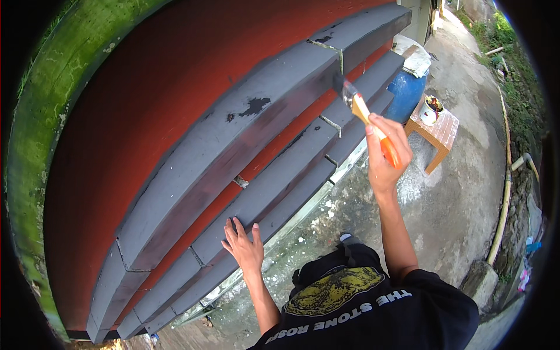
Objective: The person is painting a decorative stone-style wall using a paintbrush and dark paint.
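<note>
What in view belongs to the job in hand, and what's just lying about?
In use:
- paintbrush in right hand
- upper grey ledge
- lower grey ledge, at left hand
- probably smeared pot, small table

Apparently lying about:
- blue barrel
- long pole
- pink scrap

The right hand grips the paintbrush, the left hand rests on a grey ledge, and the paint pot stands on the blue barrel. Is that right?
Not quite: the head view shows the paint pot on the small brown table near the blue barrel, not on the barrel. The rest is right.
</note>
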### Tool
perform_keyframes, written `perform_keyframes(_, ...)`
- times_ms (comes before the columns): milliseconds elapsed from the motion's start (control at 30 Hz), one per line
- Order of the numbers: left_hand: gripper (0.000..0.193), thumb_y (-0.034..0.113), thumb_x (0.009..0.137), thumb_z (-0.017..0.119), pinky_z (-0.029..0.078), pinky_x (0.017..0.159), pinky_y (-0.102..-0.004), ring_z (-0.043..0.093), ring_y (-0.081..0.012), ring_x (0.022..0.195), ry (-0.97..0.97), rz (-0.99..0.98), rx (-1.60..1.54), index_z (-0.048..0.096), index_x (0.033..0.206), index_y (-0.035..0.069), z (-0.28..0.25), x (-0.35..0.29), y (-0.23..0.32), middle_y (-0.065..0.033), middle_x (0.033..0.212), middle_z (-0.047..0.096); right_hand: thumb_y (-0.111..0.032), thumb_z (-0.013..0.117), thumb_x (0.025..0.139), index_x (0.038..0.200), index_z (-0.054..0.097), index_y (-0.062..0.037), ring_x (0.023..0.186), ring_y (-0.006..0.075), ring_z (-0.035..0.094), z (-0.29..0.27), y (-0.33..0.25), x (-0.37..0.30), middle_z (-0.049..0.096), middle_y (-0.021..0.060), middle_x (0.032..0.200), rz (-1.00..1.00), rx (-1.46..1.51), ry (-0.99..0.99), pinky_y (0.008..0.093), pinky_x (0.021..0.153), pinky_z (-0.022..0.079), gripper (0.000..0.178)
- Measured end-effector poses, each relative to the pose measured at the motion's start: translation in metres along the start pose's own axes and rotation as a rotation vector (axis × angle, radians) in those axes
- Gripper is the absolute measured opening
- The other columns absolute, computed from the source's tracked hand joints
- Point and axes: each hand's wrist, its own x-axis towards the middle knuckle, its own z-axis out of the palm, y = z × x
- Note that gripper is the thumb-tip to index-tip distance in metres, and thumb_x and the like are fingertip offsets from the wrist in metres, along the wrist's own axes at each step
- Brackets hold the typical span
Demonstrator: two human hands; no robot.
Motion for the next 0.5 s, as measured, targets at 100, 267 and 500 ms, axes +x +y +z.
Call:
perform_keyframes(100,0.068,0.041,0.098,0.057,0.014,0.118,-0.0617,0.027,-0.0389,0.148,-0.003,-0.001,0.001,0.042,0.148,-0.002,0.0,0.0,0.0,-0.0214,0.158,0.032,0.005,0.073,0.082,0.106,0.073,0.0001,0.091,0.0246,0.071,0.012,0.001,0.014,0.071,0.0154,0.101,0.064,-0.085,0.031,0.0324,0.077,0.056,0.024)
perform_keyframes(267,0.068,0.041,0.098,0.056,0.014,0.118,-0.0619,0.027,-0.0391,0.148,0.009,0.017,-0.01,0.042,0.148,-0.002,0.002,0.0,-0.002,-0.0213,0.157,0.032,0.005,0.076,0.08,0.102,0.073,0.0024,0.089,0.0245,0.072,0.019,-0.027,-0.004,0.071,0.0144,0.098,-0.071,0.066,-0.16,0.0324,0.076,0.058,0.023)
perform_keyframes(500,0.067,0.041,0.098,0.057,0.014,0.118,-0.0621,0.027,-0.0388,0.148,0.016,0.014,0.002,0.042,0.148,-0.002,0.003,-0.001,-0.004,-0.021,0.157,0.033,0.003,0.075,0.082,0.104,0.074,0.0003,0.086,0.0241,0.071,0.009,-0.013,0.029,0.072,0.0142,0.098,-0.051,-0.085,0.034,0.0328,0.075,0.057,0.022)
